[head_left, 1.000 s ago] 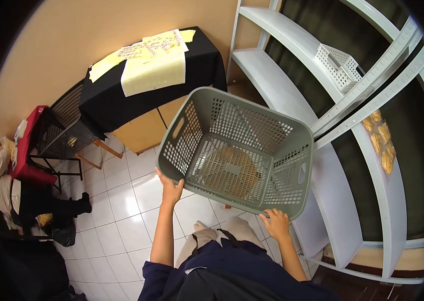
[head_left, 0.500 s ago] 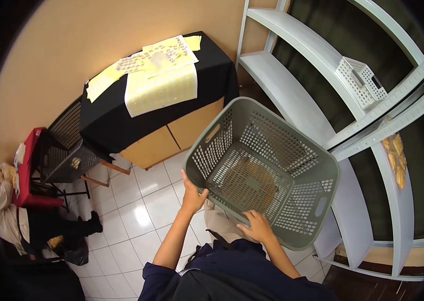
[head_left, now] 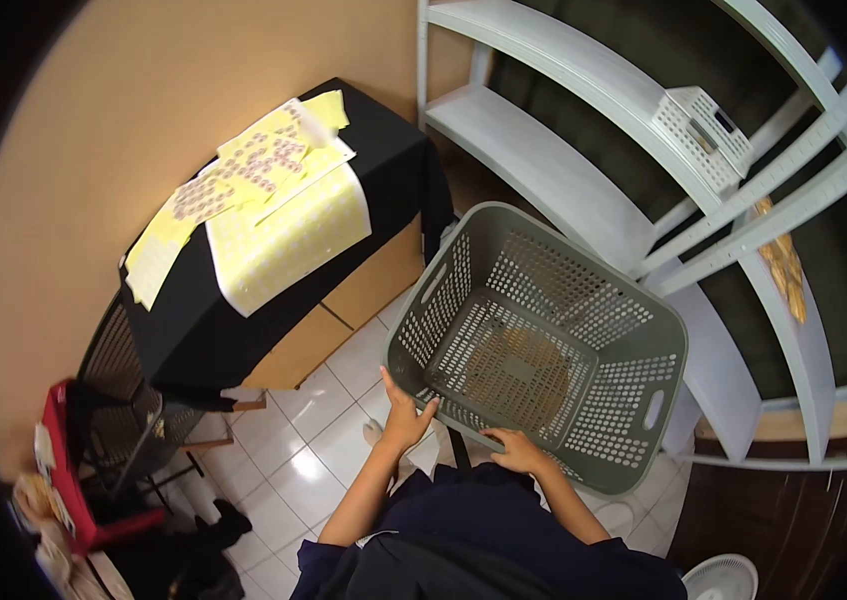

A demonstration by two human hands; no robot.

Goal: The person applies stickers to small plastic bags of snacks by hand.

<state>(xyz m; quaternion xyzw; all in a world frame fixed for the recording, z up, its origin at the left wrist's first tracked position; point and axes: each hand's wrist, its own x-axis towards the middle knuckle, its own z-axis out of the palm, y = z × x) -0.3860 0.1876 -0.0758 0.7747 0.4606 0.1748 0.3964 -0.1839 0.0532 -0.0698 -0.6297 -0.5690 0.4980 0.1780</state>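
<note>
A large grey-green plastic laundry basket (head_left: 478, 265), with perforated walls and slotted handles, is held tilted in front of me with its open top facing me. Only a brownish patch shows through its perforated bottom. My left hand (head_left: 406, 418) grips the near rim at the left, thumb over the edge and fingers along the outside. Further right on the same rim, my right hand (head_left: 519, 453) is closed with its fingers hooked over the edge. Part of each hand's grip is hidden by the basket wall.
Beyond the basket stands grey metal shelving (head_left: 533, 160) carrying a small white basket (head_left: 703, 135) and yellowish packets (head_left: 783, 275). A black-clothed table (head_left: 393, 150) bears yellow patterned sheets (head_left: 293, 235). At lower left, a person (head_left: 73, 560) is beside a red-covered table (head_left: 68, 480).
My view has turned, and the black-clothed table appears larger and nearer. The basket sits slightly farther right in view, with both hands still on its rim.
</note>
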